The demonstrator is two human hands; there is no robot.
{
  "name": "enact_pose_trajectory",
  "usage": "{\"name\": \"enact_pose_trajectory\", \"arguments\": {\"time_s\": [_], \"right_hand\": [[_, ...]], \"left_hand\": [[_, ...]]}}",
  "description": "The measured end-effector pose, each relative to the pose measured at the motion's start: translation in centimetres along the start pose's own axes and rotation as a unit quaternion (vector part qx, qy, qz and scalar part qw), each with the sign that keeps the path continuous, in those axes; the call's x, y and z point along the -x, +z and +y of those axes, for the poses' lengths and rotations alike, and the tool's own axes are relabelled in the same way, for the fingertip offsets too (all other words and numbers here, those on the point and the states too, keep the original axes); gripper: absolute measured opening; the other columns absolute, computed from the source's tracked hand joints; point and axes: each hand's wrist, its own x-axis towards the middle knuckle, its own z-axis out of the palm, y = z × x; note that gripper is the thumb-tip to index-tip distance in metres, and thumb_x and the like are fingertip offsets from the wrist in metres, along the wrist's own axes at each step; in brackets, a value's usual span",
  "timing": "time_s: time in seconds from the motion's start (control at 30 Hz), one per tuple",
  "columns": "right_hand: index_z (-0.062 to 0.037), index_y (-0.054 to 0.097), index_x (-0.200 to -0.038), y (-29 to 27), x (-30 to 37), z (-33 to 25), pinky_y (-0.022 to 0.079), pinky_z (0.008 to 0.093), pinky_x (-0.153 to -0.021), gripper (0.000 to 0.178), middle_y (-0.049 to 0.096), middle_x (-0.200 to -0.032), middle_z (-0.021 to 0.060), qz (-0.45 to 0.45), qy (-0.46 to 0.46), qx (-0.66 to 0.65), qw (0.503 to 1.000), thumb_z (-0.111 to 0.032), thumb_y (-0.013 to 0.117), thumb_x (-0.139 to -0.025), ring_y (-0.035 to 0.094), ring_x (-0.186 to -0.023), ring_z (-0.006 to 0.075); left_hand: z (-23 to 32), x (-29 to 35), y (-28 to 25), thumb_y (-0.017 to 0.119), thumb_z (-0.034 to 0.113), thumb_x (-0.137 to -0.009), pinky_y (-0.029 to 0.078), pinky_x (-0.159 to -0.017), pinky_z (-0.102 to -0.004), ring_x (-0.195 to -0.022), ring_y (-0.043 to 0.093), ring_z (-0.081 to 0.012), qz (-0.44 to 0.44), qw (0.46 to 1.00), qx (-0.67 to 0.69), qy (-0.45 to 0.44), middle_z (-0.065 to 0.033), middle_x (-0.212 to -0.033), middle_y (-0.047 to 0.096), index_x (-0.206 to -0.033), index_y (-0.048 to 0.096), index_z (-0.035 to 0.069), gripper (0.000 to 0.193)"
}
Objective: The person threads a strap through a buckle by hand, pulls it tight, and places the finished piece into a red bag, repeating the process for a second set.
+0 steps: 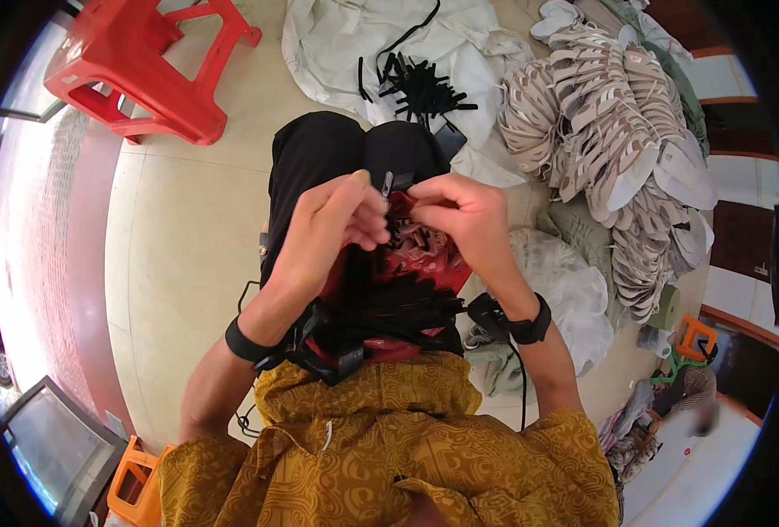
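Note:
My left hand [341, 221] hovers over my lap, fingers loosely curled and the thumb apart from them; nothing shows in its grasp. Just beside its thumb is a small silver-grey slotted piece [387, 183], and what supports that piece is unclear. Facing it, my right hand [461, 212] pinches a short black strip [403, 182] between thumb and forefinger. Beneath both hands, a shiny red sheet or bag [442, 268] lies across my lap, with small pale and dark pieces [417, 235] on it. A bundle of long black strips [398, 307] rests nearer to my body.
A white cloth [332, 44] on the floor ahead carries a heap of short black strips [424, 86]. To the right are stacked beige shoe uppers [600, 105] and a clear plastic bag [561, 285]. A red stool [126, 61] stands at far left, an orange stool [134, 479] at lower left.

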Motion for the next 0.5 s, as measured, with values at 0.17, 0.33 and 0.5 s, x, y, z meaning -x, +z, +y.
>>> {"name": "enact_pose_trajectory", "arguments": {"time_s": [0.17,0.33,0.5], "right_hand": [[0.0016,0.059,-0.078,-1.6,0.7,2.6,0.042,0.0207,-0.056,0.018,0.058,-0.068,0.0057,0.003,0.037,0.018,0.999,0.001,0.062,-0.060,0.054,-0.061,0.0095],[0.0013,0.058,-0.078,-1.3,0.6,3.0,0.042,0.0211,-0.055,0.018,0.057,-0.069,0.0049,-0.020,0.012,0.031,0.999,0.002,0.063,-0.060,0.053,-0.062,0.0088],[0.0029,0.057,-0.077,-0.9,0.8,0.9,0.038,0.0184,-0.053,0.015,0.053,-0.069,0.0023,-0.058,-0.020,0.063,0.996,0.004,0.061,-0.062,0.048,-0.059,0.0059]], "left_hand": [[-1.0,2.6,-3.2,0.039,0.022,-0.087,0.044,-0.055,-0.0217,-0.057,0.055,-0.0133,0.040,0.991,-0.128,-0.011,-0.0061,-0.065,0.054,-0.075,0.052,0.000,0.028],[-2.3,3.1,-2.1,0.052,0.009,-0.080,0.044,-0.058,-0.0216,-0.063,0.054,-0.0108,0.011,0.952,-0.307,0.007,-0.0058,-0.070,0.055,-0.089,0.054,-0.001,0.014],[-6.1,0.9,-1.2,0.059,0.009,-0.069,0.045,-0.061,-0.0317,-0.066,0.056,-0.0253,0.008,0.864,-0.478,0.161,-0.0158,-0.076,0.054,-0.091,0.052,0.000,0.025]]}}
